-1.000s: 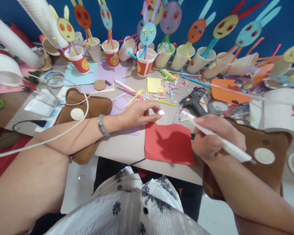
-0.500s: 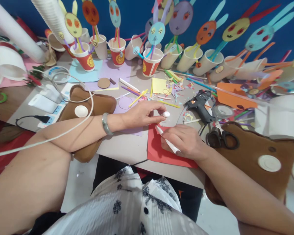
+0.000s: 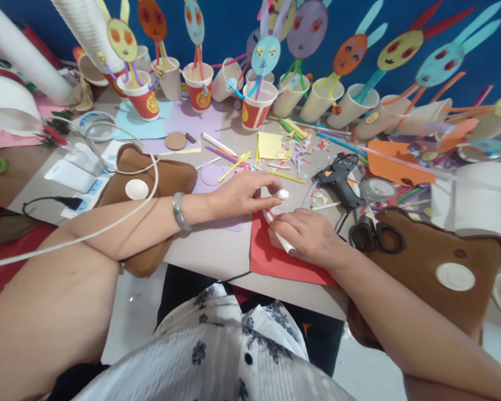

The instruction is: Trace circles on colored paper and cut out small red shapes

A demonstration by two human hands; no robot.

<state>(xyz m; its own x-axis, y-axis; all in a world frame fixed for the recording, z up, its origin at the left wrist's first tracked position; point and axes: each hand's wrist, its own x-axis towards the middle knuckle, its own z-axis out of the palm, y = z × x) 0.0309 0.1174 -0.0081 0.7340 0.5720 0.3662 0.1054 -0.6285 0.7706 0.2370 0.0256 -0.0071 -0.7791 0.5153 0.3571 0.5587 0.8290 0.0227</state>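
Seemingly, the twelve-o'clock figures (image 3: 265, 55) are finished, red paper (image 3: 288, 266) left unmarked, pen (image 3: 284, 243) (right hand (image 3: 311, 236)) and white piece (image 3: 283, 194) (left hand (image 3: 240, 195)) clamped.

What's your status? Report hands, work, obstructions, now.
Left hand pinching small white piece. Right hand gripping white pen over red paper. Glue gun and scissors off to the right, clear of both hands.

Blue wall (image 3: 227, 30), pale floor (image 3: 129, 320).
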